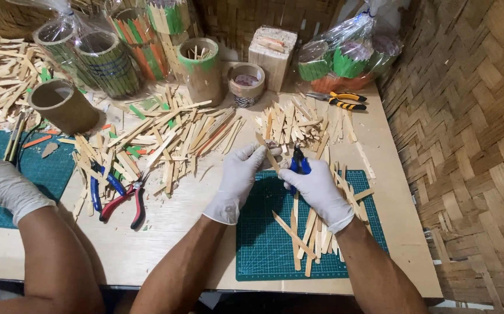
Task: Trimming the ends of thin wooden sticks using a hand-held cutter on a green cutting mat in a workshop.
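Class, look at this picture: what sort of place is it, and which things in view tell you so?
Probably a small handicraft workbench: heaps of cut wooden sticks, green cutting mats, pliers, and stick-covered cups wrapped in plastic.

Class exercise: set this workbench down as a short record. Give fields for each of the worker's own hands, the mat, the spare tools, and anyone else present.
Left hand: gloved, pinching a thin wooden strip
Right hand: gloved, closed on blue-handled cutters at the strip
Mat: green cutting mat with cut strips lying on it
Spare tools: red-handled pliers, blue-handled pliers, yellow-and-black pliers
Other person: gloved hand at the left edge
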